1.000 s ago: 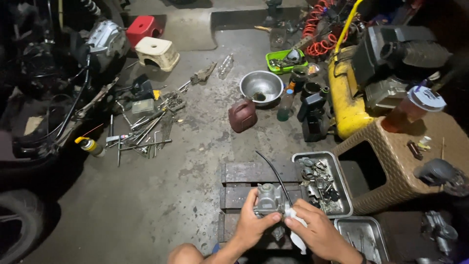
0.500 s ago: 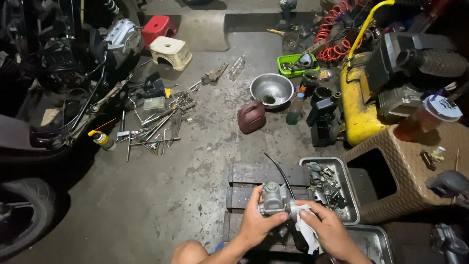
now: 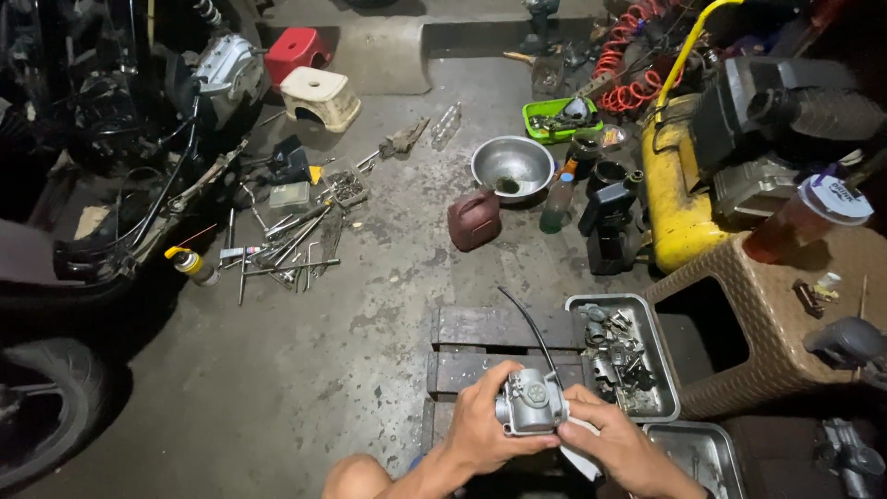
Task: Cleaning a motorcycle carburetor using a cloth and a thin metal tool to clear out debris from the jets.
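Concrete floor point(image 3: 277, 388), metal tray point(image 3: 667, 405) of parts, both hands' fingers gripping carburetor point(image 3: 528, 404)

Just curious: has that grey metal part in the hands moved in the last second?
No. The grey metal part sits above the wooden pallet, beside the parts tray, as before; only the camera shifted.

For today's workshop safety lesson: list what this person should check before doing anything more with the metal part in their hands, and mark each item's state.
1. Left hand grips the metal part: ok.
2. Right hand steadies it, over a white cloth: ok.
3. Black hose hangs free of the parts tray: ok.
4. Wooden pallet beneath is bare: ok.
5. Part's small openings clean: cannot tell.
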